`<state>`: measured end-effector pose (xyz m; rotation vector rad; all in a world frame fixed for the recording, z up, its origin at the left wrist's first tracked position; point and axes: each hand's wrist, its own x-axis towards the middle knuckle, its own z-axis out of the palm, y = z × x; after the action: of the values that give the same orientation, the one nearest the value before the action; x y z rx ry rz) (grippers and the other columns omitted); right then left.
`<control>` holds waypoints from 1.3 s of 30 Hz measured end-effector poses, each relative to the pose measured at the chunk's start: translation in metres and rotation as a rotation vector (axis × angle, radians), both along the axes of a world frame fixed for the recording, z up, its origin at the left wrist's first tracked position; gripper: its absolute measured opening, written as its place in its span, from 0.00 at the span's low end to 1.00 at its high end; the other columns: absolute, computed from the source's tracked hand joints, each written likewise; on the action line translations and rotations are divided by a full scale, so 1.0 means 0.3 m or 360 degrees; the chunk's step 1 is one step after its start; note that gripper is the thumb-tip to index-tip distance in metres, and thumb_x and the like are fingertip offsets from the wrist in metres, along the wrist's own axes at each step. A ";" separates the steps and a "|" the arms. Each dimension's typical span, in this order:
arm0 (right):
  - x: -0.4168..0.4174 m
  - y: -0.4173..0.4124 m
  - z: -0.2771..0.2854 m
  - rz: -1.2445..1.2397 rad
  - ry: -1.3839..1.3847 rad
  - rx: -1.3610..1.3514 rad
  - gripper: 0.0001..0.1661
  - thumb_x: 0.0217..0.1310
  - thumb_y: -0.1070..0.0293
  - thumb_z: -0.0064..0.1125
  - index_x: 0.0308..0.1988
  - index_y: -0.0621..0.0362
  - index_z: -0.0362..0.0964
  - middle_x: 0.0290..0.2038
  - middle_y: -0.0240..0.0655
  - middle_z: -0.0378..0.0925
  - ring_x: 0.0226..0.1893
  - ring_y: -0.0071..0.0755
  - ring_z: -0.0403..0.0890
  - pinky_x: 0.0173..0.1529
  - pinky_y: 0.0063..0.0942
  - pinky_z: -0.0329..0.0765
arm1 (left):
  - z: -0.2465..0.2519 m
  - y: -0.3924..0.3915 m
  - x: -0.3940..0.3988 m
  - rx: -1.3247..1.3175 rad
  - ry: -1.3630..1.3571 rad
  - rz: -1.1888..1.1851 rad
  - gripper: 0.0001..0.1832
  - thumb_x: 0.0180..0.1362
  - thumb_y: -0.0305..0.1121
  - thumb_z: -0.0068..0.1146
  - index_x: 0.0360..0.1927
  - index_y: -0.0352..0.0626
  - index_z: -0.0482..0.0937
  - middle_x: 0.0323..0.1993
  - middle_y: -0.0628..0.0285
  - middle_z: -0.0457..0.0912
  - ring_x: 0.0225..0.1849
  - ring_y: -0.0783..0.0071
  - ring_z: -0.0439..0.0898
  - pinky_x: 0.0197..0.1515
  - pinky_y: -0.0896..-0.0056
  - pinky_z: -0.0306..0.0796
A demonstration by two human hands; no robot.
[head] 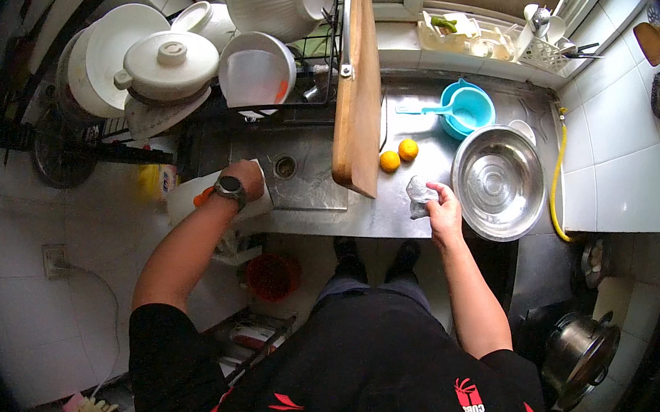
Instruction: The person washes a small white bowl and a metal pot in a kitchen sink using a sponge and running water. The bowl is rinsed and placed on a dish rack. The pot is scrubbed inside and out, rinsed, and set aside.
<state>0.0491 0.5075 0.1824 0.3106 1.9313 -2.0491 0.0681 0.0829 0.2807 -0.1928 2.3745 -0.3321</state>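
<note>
My left hand (246,178), with a black watch on its wrist, is curled at the far edge of a white flat-sided object (254,205) left of the sink drain. My forearm covers part of that object, and the fingers' hold on it is hidden. An orange piece (203,196) shows beside the watch. Over the steel counter (391,217), my right hand (444,215) pinches a crumpled grey, thin-looking piece (418,196) between thumb and fingers. Two oranges (399,155) lie just beyond it. A wide steel basin (497,182) stands close to the right of that hand.
A wooden cutting board (354,95) stands on edge between the sink (308,166) and the oranges. Turquoise plastic scoops (467,108) sit behind the basin. White bowls (282,6) crowd a black rack (313,45) at upper left. A yellow hose (557,182) runs down the right.
</note>
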 end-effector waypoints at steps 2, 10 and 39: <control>0.000 0.013 0.010 0.0027 -0.0024 0.0078 0.24 0.52 0.86 0.45 0.51 0.65 0.71 0.40 0.36 0.78 0.39 0.24 0.78 0.45 0.22 0.75 | 0.042 -0.037 0.036 0.0142 0.0050 0.0093 0.13 0.52 0.37 0.57 0.35 0.39 0.84 0.30 0.44 0.83 0.32 0.47 0.83 0.34 0.48 0.77; 0.018 0.078 -0.072 0.0048 -0.0013 -0.0043 0.27 0.50 0.88 0.42 0.52 0.64 0.67 0.37 0.33 0.77 0.28 0.18 0.73 0.31 0.17 0.68 | 0.236 -0.056 0.479 0.1044 0.1335 0.0180 0.07 0.39 0.32 0.60 0.21 0.42 0.76 0.17 0.51 0.75 0.21 0.50 0.77 0.25 0.54 0.69; 0.043 0.139 -0.014 0.0082 -0.0352 -0.0217 0.25 0.53 0.86 0.45 0.53 0.62 0.68 0.35 0.30 0.75 0.19 0.13 0.64 0.17 0.12 0.55 | 0.722 0.477 0.709 0.1802 0.1767 0.0016 0.12 0.31 0.29 0.69 0.16 0.43 0.72 0.14 0.60 0.73 0.15 0.66 0.74 0.19 0.70 0.67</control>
<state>0.0620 0.5492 0.1782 0.4308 1.6453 -2.0082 0.2806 0.2260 0.4974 0.2190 3.1451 1.4721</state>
